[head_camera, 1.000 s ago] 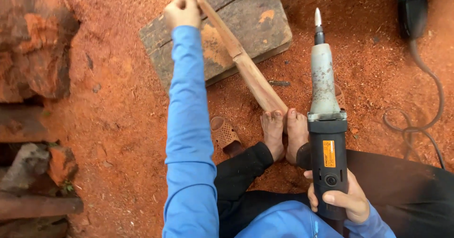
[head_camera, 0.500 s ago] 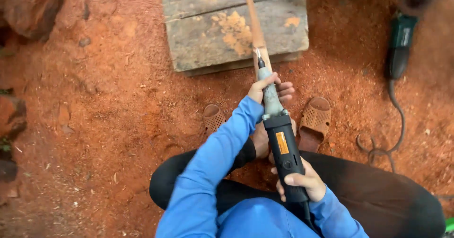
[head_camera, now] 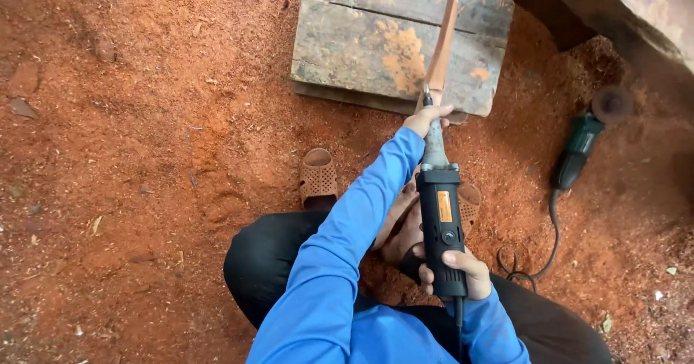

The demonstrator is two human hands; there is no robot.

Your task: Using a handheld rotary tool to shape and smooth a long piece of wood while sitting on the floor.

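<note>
Hands clenched around black grinder and wooden strip, tip near block edge.

One view only, from the camera on my head, looking almost straight down from close above my lap and arms. It faces the sawdust-covered ground ahead, reaching to a wooden block at the frame's top.
</note>
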